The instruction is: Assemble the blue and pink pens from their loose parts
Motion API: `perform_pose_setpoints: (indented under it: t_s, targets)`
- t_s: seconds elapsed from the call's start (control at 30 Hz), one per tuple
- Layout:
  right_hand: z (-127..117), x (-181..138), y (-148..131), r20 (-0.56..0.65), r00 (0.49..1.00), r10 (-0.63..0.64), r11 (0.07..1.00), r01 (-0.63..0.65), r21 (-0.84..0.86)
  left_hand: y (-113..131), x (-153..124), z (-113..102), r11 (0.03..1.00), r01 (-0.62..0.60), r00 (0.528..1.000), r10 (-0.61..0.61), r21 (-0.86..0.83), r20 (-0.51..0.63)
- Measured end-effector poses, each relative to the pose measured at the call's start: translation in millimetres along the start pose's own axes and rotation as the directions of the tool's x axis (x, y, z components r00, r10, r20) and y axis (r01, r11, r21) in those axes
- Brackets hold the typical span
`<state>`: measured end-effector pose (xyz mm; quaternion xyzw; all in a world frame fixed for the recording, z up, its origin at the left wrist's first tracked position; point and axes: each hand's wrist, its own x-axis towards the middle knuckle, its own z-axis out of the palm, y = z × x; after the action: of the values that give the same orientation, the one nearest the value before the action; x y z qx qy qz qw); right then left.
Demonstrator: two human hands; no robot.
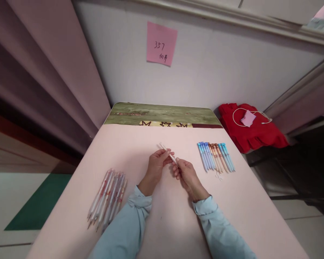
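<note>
Both my hands meet over the middle of the pale pink table (140, 144) and hold one thin white pen (166, 150). My left hand (157, 166) pinches its middle, fingers curled. My right hand (185, 174) grips the near end, fingers closed. The pen's far tip points up and left, away from me. A pile of several pens in clear wrappers (108, 198) lies to the left of my left forearm. A neat row of several blue and orange pens (215, 156) lies to the right of my right hand, with a few tiny white bits (218, 176) below it.
A pink sticky note (161, 43) with handwriting hangs on the white wall. A green patterned cloth (162, 114) covers the table's far end. Right of the table, a red cloth (252, 131) carries a white cable and a small pink note. Purple curtain at left.
</note>
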<state>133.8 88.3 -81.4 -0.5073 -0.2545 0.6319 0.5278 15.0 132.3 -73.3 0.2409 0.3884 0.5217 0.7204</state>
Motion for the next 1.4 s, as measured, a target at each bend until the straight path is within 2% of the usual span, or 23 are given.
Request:
perform_pose_setpoints:
  t_s: [0.07,0.2,0.27,0.4,0.6,0.93,1.07,1.27,1.4]
  targets:
    - [0,1,3,-0.013,0.998,-0.058,0.998,0.058,-0.011,-2,1,-1,1.0,-0.012,1.0,0.013,0.02,-0.019]
    - [0,4,9,-0.035,0.974,-0.222,0.974,0.22,-0.056,-3,5,-3,0.992,-0.127,0.985,0.128,0.016,-0.113]
    - [-1,5,12,-0.039,0.967,-0.251,0.966,0.248,-0.074,-2,6,-4,0.987,-0.159,0.977,0.16,0.02,-0.139]
    - [-3,7,14,-0.025,0.97,-0.24,0.968,0.237,-0.085,1,7,-7,0.984,-0.179,0.971,0.18,0.018,-0.156]
    - [-2,2,5,-0.054,0.977,-0.206,0.977,0.201,-0.077,5,11,-13,0.968,-0.249,0.938,0.242,0.004,-0.247]
    - [-14,6,-1,-0.17,0.941,-0.292,0.952,0.27,-0.141,13,20,-26,0.939,-0.343,0.864,0.311,-0.011,-0.397]
    - [-14,9,-2,-0.132,0.95,-0.283,0.953,0.263,-0.151,13,20,-28,0.937,-0.35,0.854,0.32,0.002,-0.411]
    - [-19,13,-4,-0.053,0.976,-0.21,0.973,0.203,-0.107,12,19,-25,0.942,-0.335,0.865,0.314,0.015,-0.392]
    - [-22,16,-2,-0.044,0.978,-0.205,0.969,0.196,-0.148,11,19,-24,0.943,-0.332,0.865,0.313,0.019,-0.393]
